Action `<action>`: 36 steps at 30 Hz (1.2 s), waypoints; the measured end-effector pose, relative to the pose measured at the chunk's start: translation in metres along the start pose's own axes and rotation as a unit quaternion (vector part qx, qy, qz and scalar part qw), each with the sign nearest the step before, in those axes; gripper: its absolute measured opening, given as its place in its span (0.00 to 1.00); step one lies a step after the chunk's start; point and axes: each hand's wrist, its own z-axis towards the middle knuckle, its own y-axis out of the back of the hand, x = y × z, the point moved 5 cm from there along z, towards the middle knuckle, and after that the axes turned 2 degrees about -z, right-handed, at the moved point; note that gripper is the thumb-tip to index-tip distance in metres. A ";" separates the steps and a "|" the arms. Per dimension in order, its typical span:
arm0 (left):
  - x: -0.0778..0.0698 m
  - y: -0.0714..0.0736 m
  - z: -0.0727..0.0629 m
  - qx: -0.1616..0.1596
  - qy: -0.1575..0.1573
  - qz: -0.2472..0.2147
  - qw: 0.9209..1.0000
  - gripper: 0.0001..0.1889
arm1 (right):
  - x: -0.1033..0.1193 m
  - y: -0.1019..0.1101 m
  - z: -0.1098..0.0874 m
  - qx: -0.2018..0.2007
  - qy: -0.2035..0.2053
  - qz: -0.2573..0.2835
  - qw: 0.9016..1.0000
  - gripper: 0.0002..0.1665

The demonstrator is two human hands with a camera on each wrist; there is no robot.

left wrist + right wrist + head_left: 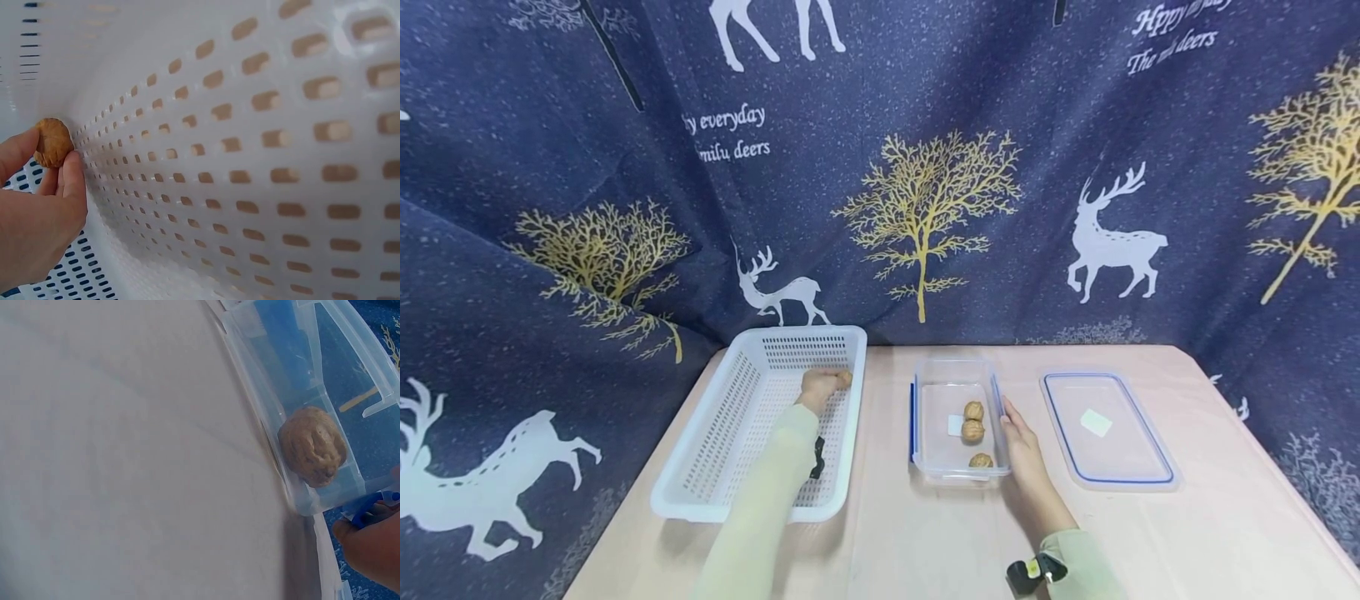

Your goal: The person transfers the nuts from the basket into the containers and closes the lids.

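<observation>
My left hand [820, 389] is inside the white plastic basket [700, 417], close to its right wall. Its thumb and fingers pinch a walnut [54, 142], which shows plainly in the left wrist view. To the right of the basket is a clear plastic container [940, 454], without its lid. Several walnuts lie in it: two touching each other [973, 431], another near its front wall [981, 461]. At the container's right side my right hand [1028, 454] holds the wall. The right wrist view shows one walnut [312, 445] up close, with the thumb by a blue strip.
A clear lid [1120, 450] with a blue seal lies flat at the right of the table [917, 542]. A dark band [817, 458] shows beside the left sleeve. Behind the table hangs a navy cloth [805, 208] printed with deer and trees.
</observation>
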 end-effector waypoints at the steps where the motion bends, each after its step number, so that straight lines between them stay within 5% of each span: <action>1: 0.000 0.001 0.000 0.000 0.001 -0.003 1.000 0.18 | 0.000 0.000 0.000 0.001 0.000 0.001 1.000 0.30; 15: -0.014 0.015 0.000 0.005 -0.059 -0.072 0.996 0.19 | 0.000 -0.001 0.001 -0.001 0.004 0.007 1.000 0.30; 27: -0.032 0.031 -0.003 0.007 -0.067 -0.092 0.994 0.20 | 0.000 -0.001 0.002 0.001 0.007 0.008 1.000 0.30; 36: -0.061 0.026 -0.020 0.043 -0.098 -0.184 0.977 0.23 | -0.001 -0.001 0.002 0.000 0.003 0.001 1.000 0.30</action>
